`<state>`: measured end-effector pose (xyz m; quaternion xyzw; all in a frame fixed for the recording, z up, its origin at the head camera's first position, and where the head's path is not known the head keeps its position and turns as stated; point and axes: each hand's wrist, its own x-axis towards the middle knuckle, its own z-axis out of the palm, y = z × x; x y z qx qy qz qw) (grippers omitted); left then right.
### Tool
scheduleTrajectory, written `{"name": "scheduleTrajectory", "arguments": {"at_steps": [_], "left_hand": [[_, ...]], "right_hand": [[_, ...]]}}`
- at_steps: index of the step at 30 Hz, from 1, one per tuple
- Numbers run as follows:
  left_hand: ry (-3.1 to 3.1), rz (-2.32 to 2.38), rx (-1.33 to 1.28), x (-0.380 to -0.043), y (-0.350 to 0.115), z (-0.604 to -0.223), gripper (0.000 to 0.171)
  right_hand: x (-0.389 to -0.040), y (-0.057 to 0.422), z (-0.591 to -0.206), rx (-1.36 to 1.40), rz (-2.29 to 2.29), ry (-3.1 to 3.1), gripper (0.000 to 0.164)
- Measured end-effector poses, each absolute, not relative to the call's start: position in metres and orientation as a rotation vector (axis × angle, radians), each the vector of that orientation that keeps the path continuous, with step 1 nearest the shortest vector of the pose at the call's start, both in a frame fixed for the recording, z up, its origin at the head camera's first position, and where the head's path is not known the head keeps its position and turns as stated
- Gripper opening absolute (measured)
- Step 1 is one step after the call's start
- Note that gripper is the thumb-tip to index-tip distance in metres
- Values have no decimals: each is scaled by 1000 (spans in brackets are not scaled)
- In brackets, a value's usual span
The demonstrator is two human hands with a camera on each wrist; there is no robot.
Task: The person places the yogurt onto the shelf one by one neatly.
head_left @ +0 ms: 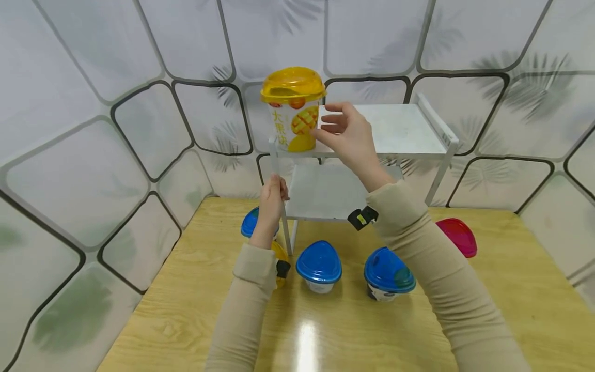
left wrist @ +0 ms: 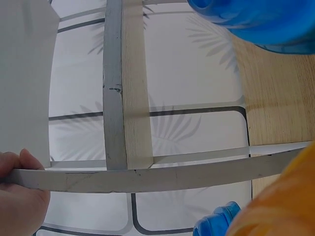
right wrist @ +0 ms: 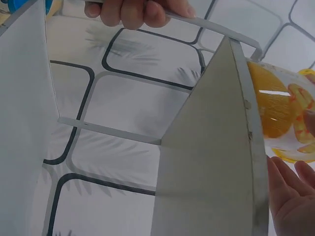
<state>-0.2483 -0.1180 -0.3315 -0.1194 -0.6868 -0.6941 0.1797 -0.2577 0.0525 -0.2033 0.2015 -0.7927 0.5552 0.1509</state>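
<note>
In the head view, a mango cup with a domed yellow lid (head_left: 294, 116) is seen upright on the top shelf (head_left: 400, 129) of a white two-tier rack, at its left end. The right hand (head_left: 348, 134) is held at the cup's right side. Its fingers are parted and only loosely bent, not clasped round the cup; the thumb tip appears to be laid against the printed wall. The mango picture and large yellow characters are shown here. In the right wrist view, the cup is partly cut off by the frame edge, but the underside of the top shelf is revealed, and the right fingers are seen extended beside the cup.

The rack's left front leg (left wrist: 88, 181) is grasped by the left hand (head_left: 273, 199). From the head only a bent hand is shown; by the right wrist camera, its curled fingers are displayed along the leg, and by the left wrist camera, the thumb side is shown pressed against it.

The layout of the tabletop (head_left: 176, 320) is given by the head view: a middle blue-lidded cup (head_left: 319, 266) and a right blue-lidded cup (head_left: 389, 271) are placed in front of the rack, and a pink lid (head_left: 457, 236) is partly covered by the right sleeve. A far-left blue lid (head_left: 251, 222) and a lower yellow item (head_left: 280, 253) are partly hidden by the left arm. In the left wrist view, a blurred orange-yellow shape is seen close to the lens.
</note>
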Motion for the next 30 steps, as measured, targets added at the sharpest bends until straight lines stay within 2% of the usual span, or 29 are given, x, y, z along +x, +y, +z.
{"name": "scheduleTrajectory", "arguments": {"at_steps": [12, 30], "left_hand": [[-1919, -1962, -289, -254, -122, -327, 38], [-1892, -1990, -338, -252, -116, -333, 39]], "right_hand": [[-221, 96, -202, 632, 1573, -2147, 49], [-187, 141, -269, 725, 1389, -2224, 48]]}}
